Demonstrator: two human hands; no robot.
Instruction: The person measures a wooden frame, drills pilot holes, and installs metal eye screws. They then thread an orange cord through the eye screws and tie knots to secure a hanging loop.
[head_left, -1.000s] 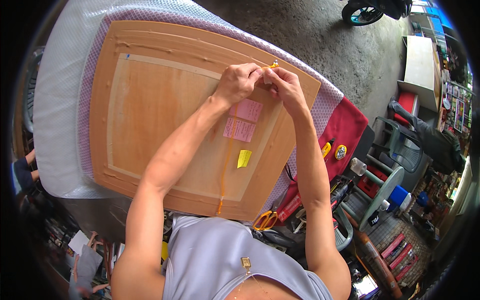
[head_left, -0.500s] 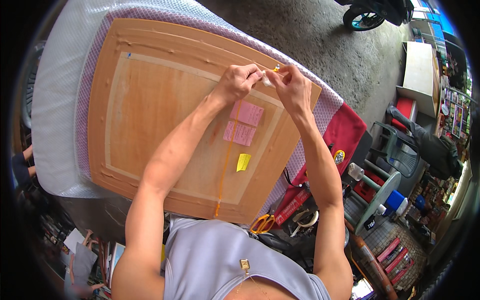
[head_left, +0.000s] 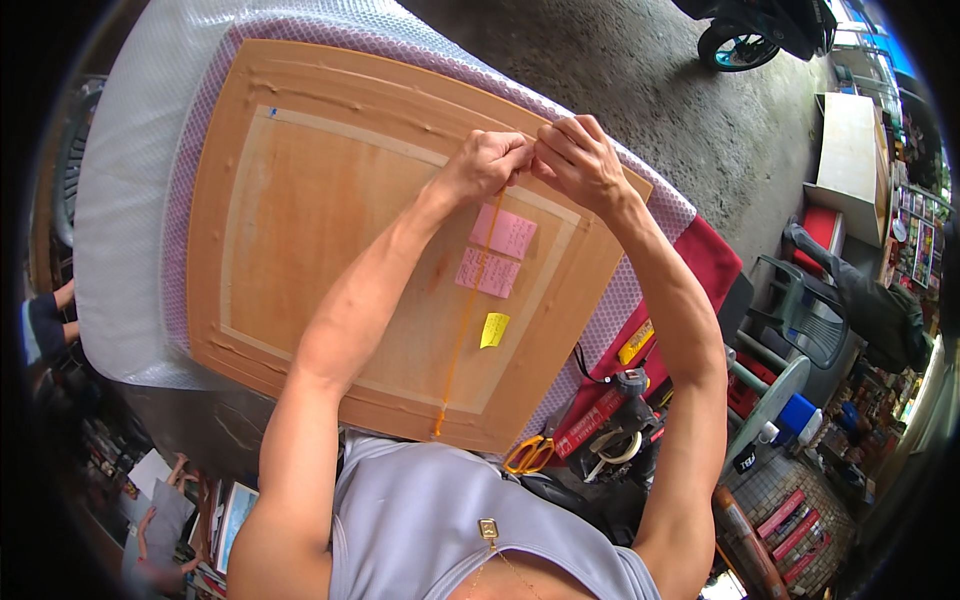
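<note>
A framed wooden panel (head_left: 330, 230) lies before me with bare wood facing up. An orange cord (head_left: 462, 350) runs along it from a knot at the near edge toward my hands. Near the far edge, my left hand (head_left: 482, 163) is closed in a pinch where the cord's upper end meets the fingers. My right hand (head_left: 580, 165) touches it, fingers curled tight, and what they grip is hidden. Beneath the cord are two pink notes, an upper one (head_left: 512, 230) and a lower one (head_left: 500, 276). Beside the cord is a yellow note (head_left: 493, 330).
Bubble wrap (head_left: 125, 270) pads the surface under the panel. Yellow-handled scissors (head_left: 528, 456), a yellow tool (head_left: 636, 343) and a red cloth (head_left: 705, 262) are at the near right. Beyond stand a motorbike (head_left: 745, 45), a plastic chair (head_left: 815, 325) and a white cabinet (head_left: 848, 150). People show at the left rim.
My right fingers have curled inward against my left hand. The white scrap and yellow bit seen between and above my hands are now hidden. The whole view has shifted slightly.
</note>
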